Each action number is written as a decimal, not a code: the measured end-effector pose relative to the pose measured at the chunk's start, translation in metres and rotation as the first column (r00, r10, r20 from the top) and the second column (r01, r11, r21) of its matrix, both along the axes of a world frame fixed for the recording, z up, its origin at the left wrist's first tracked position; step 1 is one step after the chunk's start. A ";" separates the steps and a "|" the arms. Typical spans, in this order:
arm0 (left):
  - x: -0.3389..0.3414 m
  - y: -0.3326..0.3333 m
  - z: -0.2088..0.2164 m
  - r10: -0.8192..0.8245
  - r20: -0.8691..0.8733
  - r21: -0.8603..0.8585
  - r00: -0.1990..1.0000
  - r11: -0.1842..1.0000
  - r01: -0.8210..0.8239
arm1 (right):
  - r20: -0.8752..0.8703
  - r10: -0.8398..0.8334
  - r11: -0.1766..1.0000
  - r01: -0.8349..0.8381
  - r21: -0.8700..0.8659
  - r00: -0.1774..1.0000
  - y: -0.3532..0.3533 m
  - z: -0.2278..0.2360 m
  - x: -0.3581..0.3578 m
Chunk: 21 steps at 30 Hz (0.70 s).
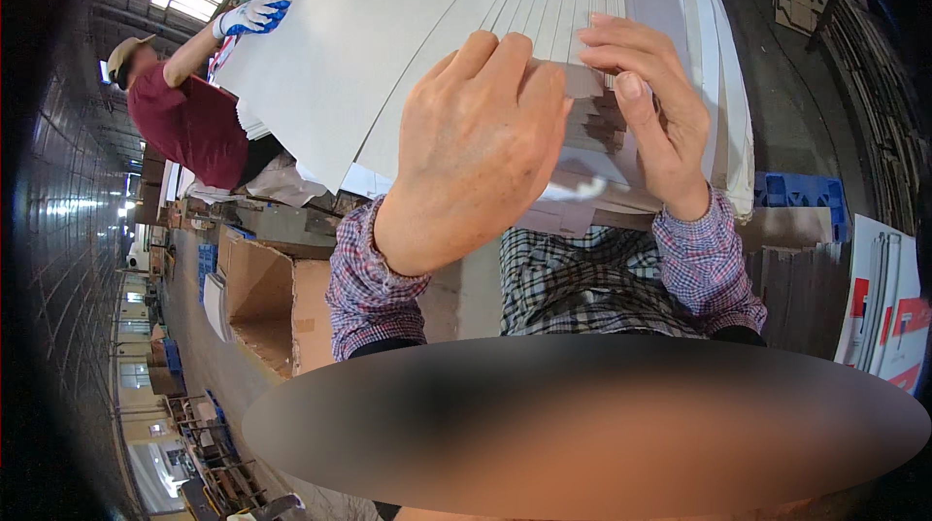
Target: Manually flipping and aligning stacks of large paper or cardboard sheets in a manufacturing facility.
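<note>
Large white cardboard sheets (330, 45) lie fanned out in a stack before me, their overlapping edges running toward my hands. Over the near edges of the fan, my left hand (476, 152) is closed with its knuckles up. Its fingertips are hidden, so what they grip cannot be made out. My right hand (660, 103) is curved at the right of the fan, thumb apart from the fingers, with nothing seen between them. Its fingertips are close to the sheet edges. Between the hands, stepped grey-brown sheet edges (587, 118) show.
A co-worker (189, 123) in a maroon shirt reaches a blue-and-white gloved hand (252, 18) to the stack's far left edge. An open cardboard box (262, 298) stands at the left. A blue pallet (801, 193) and red-and-white printed sheets (888, 302) are at the right.
</note>
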<state>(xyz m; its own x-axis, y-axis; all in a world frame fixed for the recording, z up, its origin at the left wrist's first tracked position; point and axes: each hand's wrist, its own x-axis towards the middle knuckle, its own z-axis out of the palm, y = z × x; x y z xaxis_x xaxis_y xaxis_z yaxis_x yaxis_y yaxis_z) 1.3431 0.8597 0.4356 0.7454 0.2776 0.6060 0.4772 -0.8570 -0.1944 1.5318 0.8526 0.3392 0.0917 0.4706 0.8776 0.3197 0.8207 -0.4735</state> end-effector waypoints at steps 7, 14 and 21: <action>0.001 0.007 -0.003 0.036 -0.005 0.104 0.999 0.994 -0.035 | 0.023 -0.064 0.998 0.064 -0.003 0.998 -0.004 0.001 -0.004; -0.003 0.001 0.005 0.048 0.023 -0.012 0.999 0.999 -0.048 | 0.057 -0.091 0.996 0.091 -0.001 0.994 -0.008 -0.002 -0.009; -0.005 0.004 0.005 0.024 0.044 -0.056 0.999 0.998 -0.021 | -0.005 -0.109 0.993 0.109 0.036 0.994 -0.010 -0.002 -0.009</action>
